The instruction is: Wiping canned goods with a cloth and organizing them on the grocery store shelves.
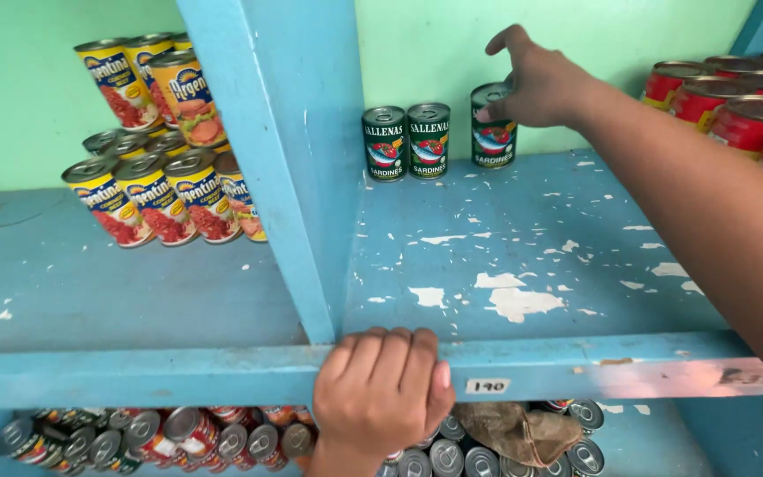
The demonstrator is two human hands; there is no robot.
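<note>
Green-labelled fish can (pixel 493 126) is the one under my right hand (pixel 536 84), upper centre-right of the frame, standing upright at the back of the blue shelf (pixel 523 256) against the pale green wall (pixel 576 35). My fingers are draped over its top rim and closed on it, thumb lifted clear; base looks flat on the board. It stands a small gap to the right of two matching green cans (pixel 406 141), which touch each other just beside the blue upright post (pixel 284 150).

My left hand (pixel 381 389) is curled tight over the shelf's front edge, bottom centre, knuckles up, holding nothing but the wood. A small white tag (pixel 487 386) sits just right of it.

Step as I read it: lining this can up with the pair. Next move calls for a short slide left, kept upright, stopping as it meets the neighbour without knocking it. Paint is flaking in white patches, so the board may drag.

Further out: stacked yellow-labelled meat cans (pixel 156 190) in the left bay, red cans (pixel 735 106) at the upper right edge, loose cans (pixel 178 437) and a brown cloth (pixel 514 433) on the shelf below.
</note>
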